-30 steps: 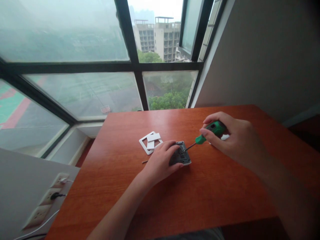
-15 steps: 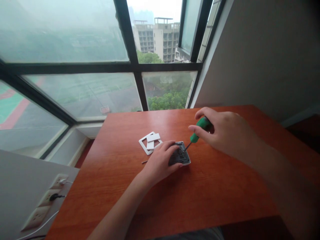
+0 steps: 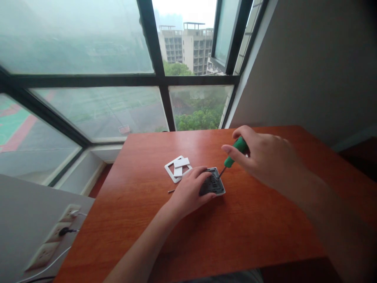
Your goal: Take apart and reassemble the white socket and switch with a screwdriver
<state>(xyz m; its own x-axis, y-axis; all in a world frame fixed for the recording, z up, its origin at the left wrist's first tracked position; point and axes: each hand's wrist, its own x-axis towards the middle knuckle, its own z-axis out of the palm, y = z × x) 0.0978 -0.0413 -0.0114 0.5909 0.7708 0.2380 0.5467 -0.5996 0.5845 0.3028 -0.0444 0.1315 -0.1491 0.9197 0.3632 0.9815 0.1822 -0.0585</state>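
Observation:
A square wall switch (image 3: pixel 214 184) with a white edge and dark grey inside lies on the brown table (image 3: pixel 182 243). Fingers and thumb of my left hand (image 3: pixel 191 190) grip it from the left and cover part of it. In my right hand (image 3: pixel 259 153) is a screwdriver (image 3: pixel 235 152) with a green handle, closed in the fingers and slanting down to the left. Its tip meets the dark inside of the switch near the right edge. Just past my left hand lies a white square frame (image 3: pixel 171 171) with two white rectangular plates (image 3: pixel 182 162) on it.
A thin metal rod (image 3: pixel 171 191) pokes out beside my left hand, its other end hidden. Dark-framed windows (image 3: pixel 163 80) rise behind the table. Wall sockets (image 3: pixel 44 253) with plugged-in cables are at lower left, and a grey wall (image 3: pixel 318 70) stands at right.
The right hand's fingers have shifted slightly around the screwdriver handle, and the handle looks a little turned. My left hand stays on the switch; the whole view has drifted slightly.

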